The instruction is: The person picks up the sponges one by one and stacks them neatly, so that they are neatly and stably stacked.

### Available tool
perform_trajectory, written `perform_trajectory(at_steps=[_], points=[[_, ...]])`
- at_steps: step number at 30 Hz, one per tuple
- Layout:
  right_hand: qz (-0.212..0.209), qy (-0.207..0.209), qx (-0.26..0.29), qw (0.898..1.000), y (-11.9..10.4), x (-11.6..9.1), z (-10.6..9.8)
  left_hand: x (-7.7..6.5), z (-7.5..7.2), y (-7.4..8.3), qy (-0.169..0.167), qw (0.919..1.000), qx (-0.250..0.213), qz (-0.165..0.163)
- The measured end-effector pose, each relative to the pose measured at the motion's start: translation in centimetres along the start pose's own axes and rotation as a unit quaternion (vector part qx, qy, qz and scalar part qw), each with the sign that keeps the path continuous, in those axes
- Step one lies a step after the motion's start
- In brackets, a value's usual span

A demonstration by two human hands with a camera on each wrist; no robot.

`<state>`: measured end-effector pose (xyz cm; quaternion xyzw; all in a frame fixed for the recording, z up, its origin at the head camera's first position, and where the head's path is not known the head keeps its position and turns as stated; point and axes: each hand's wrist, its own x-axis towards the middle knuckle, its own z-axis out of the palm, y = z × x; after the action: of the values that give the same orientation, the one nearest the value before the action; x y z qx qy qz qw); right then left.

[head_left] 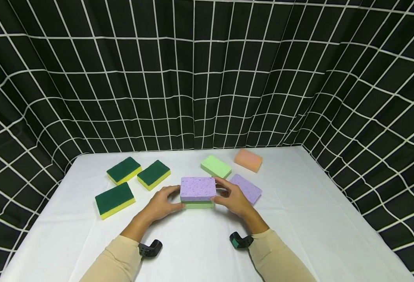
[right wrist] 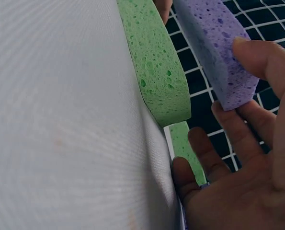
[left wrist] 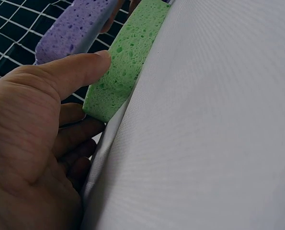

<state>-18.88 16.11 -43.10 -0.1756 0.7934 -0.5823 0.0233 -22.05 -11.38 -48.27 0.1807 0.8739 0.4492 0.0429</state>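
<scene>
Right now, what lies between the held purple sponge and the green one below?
An open gap: the right wrist view shows purple sponge and green sponge apart, curtain behind.

Black gridded curtain (head_left: pixel 221 86), white tablecloth (head_left: pixel 194 246)

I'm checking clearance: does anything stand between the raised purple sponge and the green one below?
Nothing visible mid-gap, where the wrist views show open space between the purple sponge and green sponge. At the ends, the right hand has fingertips by the purple one's lower edge; the left hand has its thumb on the green one.
</scene>
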Motion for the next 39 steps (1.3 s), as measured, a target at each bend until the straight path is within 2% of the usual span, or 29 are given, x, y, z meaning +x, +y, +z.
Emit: perform_trajectory(at_steps=[5, 13, 18, 25, 29, 36, 39], points=[[-0.004, -0.01, -0.007, 1.0, 0.3, 0.1, 0.1, 0.0, -0.1, 0.1, 0.005, 1.0, 0.003, 0.0], [-0.007, -0.005, -0.033, 0.999, 3.9, 0.8, 0.2, 0.1, 0.0, 0.1, 0.002, 1.0, 0.004, -0.008], [-0.003, -0.007, -0.04, 0.999, 4.3, 0.8, 0.1, 0.0, 0.0, 0.2, 0.002, 0.9999, 0.002, -0.01], [-0.009, -0.017, -0.035, 0.999, 4.4, 0.7, 0.2, -0.2, 0.0, 0.4, 0.005, 1.0, 0.0, 0.005], [-0.004, -0.022, -0.037, 0.999, 4.3, 0.7, 0.2, -0.2, 0.0, 0.3, 0.005, 1.0, 0.001, 0.002], [0.01, -0.042, -0.039, 0.998, 0.3, -0.2, 0.2, -0.2, 0.0, 0.4, 0.004, 1.0, 0.0, 0.002], [0.015, -0.043, -0.035, 0.998, 0.2, -0.2, 0.2, -0.3, 0.0, 0.4, 0.005, 1.0, 0.0, -0.002]])
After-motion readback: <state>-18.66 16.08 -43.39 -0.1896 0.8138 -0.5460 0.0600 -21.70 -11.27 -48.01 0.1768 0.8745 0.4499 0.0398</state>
